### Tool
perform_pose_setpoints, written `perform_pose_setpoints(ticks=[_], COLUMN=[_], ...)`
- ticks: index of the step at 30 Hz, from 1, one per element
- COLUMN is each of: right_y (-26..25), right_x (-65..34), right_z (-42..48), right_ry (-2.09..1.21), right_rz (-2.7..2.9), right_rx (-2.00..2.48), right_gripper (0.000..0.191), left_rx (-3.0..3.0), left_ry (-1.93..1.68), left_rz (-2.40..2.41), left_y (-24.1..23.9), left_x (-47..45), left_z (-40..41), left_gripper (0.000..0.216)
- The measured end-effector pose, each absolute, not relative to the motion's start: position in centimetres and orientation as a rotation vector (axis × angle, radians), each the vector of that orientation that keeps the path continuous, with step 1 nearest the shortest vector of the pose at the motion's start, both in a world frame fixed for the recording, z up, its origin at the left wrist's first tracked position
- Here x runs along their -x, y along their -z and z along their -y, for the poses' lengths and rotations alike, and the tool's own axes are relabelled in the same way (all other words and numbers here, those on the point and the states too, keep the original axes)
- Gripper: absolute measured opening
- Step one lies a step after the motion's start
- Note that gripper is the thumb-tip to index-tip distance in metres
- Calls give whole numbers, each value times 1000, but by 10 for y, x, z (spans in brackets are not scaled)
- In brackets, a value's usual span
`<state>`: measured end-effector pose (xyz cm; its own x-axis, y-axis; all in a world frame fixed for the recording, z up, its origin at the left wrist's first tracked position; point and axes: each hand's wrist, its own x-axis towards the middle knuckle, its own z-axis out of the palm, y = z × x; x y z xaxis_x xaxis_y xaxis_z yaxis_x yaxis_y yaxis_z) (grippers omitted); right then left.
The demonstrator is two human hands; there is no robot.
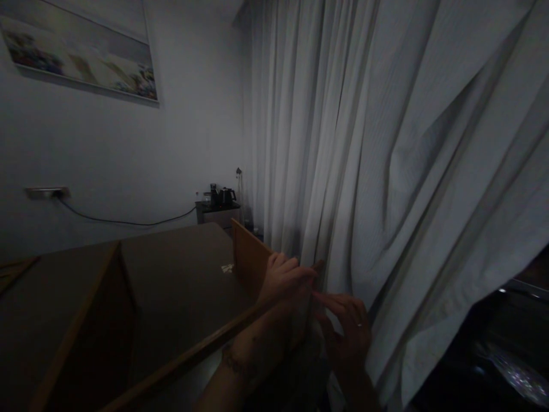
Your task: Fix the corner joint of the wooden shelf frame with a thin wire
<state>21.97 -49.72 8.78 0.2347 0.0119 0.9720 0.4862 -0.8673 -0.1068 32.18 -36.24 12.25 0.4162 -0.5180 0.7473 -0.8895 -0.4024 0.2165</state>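
Note:
Both of my hands meet at the right-hand corner of some brown wooden panels, in dim light. My left hand (285,277) is closed, its fingers curled over the end of a long, narrow-edged board (193,350), with the index finger pointing right. Facing it, my right hand (348,327) has thumb and index finger drawn toward the same corner; a ring shows on one finger. The fingertips nearly touch, and anything small between them is too dark to make out. Behind my left hand stands an upright wooden end panel (249,252).
Another upright panel (92,329) stands at the left on a dark, flat surface (180,269). A small white scrap (227,268) lies near the end panel. Pale curtains (343,171) hang close along the right. A kettle (226,197) stands on a cabinet at the back.

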Motion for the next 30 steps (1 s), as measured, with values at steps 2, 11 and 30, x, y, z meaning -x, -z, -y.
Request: perform_pose_setpoints(ticks=[2,11,30], right_y=[-87,-93,-103], right_x=[-219,-223,-217], right_z=[501,509,484], right_ry=[1699,1733,1381], right_rz=[489,498,207], right_rx=[2178,2171,1909], right_gripper=[21,15,30], left_rx=[-2063,-2023,-2015], left_ry=[-781,-834,-741], left_rz=[1193,1189,1221], left_y=[-123,-121,-129], left_x=[-321,-322,-314], left_z=[362,363,356], left_gripper=[19,23,16])
